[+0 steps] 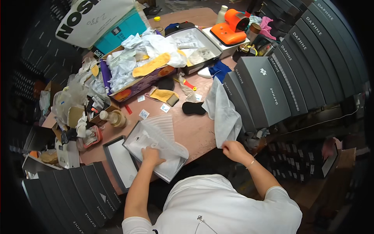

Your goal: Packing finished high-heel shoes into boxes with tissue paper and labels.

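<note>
An open grey shoebox (133,137) lies near the front edge of a brown table (194,128), lined with white tissue paper (159,136). My left hand (151,155) presses down on the tissue inside the box. My right hand (233,149) grips the lower end of a pale grey fabric bag (223,109) that hangs over the table's right edge. The grey box lid (120,163) lies to the left of the box.
Closed dark grey shoeboxes (272,82) are stacked along the right, and more (74,199) lie at the lower left. A cardboard box of tissue and yellow insoles (144,66), a black insole (193,108), small bottles (113,117) and an orange device (231,25) clutter the table.
</note>
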`<state>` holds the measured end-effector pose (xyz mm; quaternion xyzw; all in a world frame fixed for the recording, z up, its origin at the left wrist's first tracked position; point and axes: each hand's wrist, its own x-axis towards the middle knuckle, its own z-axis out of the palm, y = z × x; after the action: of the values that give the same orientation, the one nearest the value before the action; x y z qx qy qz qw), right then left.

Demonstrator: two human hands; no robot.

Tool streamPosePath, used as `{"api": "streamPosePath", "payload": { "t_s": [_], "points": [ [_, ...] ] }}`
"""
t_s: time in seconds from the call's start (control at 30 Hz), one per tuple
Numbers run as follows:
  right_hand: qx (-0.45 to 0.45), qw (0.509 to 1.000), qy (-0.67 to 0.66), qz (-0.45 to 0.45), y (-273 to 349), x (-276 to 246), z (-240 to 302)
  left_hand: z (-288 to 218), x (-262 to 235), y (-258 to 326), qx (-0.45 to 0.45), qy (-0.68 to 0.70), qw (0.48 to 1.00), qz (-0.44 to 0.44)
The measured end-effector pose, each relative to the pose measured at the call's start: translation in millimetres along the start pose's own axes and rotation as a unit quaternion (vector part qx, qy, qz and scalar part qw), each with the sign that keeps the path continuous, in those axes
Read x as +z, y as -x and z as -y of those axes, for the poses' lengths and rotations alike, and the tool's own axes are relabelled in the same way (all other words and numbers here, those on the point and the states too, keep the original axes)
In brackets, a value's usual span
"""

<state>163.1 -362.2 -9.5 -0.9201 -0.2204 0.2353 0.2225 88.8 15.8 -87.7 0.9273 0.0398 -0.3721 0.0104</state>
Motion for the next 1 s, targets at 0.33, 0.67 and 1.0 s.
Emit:
{"api": "streamPosePath", "payload": {
  "t_s": [0.33, 0.67, 1.0],
  "points": [
    [0.194, 0.962, 0.026, -0.191, -76, 15, -70, 20, 21, 34, 0.096, 0.256, 0.931, -0.240],
    [-0.116, 0.908, -0.067, -0.397, -89, -83, -5, -100, -5, 20, 0.090, 0.778, 0.614, -0.099],
    [-0.523, 0.813, -0.165, 0.194, -30, -42, 177, -99, -47, 41, 0.144, 0.886, 0.435, 0.063]
  ]
}}
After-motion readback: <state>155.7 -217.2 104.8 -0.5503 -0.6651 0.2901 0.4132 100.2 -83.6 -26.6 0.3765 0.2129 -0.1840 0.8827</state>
